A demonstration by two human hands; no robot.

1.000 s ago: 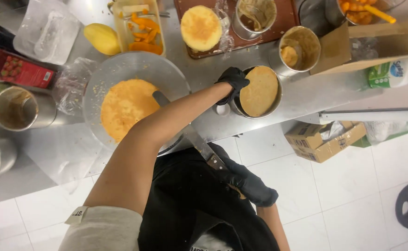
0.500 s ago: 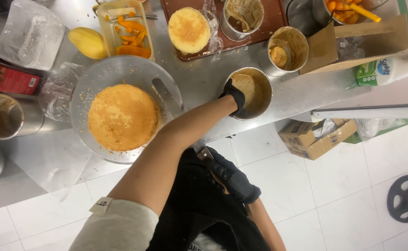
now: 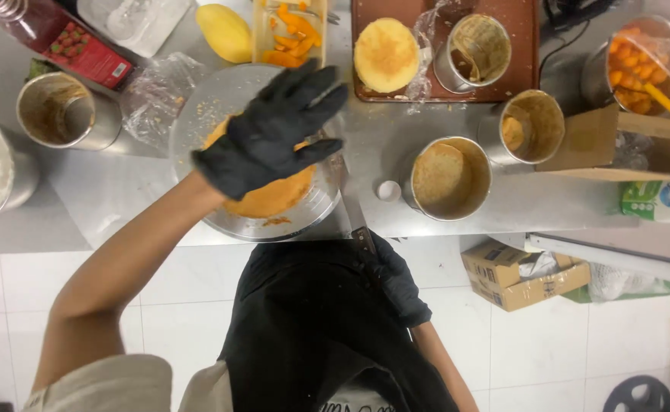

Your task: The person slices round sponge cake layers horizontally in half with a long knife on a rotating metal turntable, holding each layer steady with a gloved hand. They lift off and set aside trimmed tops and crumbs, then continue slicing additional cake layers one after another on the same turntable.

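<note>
My left hand (image 3: 270, 133), in a black glove, hovers with fingers spread over a round orange-yellow cake layer (image 3: 274, 200) on a round metal stand (image 3: 209, 107). It holds nothing. My right hand (image 3: 392, 278), also gloved in black, is low by my dark apron and grips the handle of a long knife (image 3: 350, 202). The blade points up along the stand's right edge. A metal tin (image 3: 448, 179) with a brown cake layer inside stands just right of the blade.
A brown tray (image 3: 518, 72) carries a yellow sponge round (image 3: 385, 53) and an emptied tin. More tins, a mango (image 3: 226, 32), cut fruit in a container (image 3: 289, 34), a red carton (image 3: 83, 53), crumpled film and cardboard boxes surround the steel counter.
My left hand has left the tin on the right and swung left over the cake on the stand. The cake layer now lies down inside that tin.
</note>
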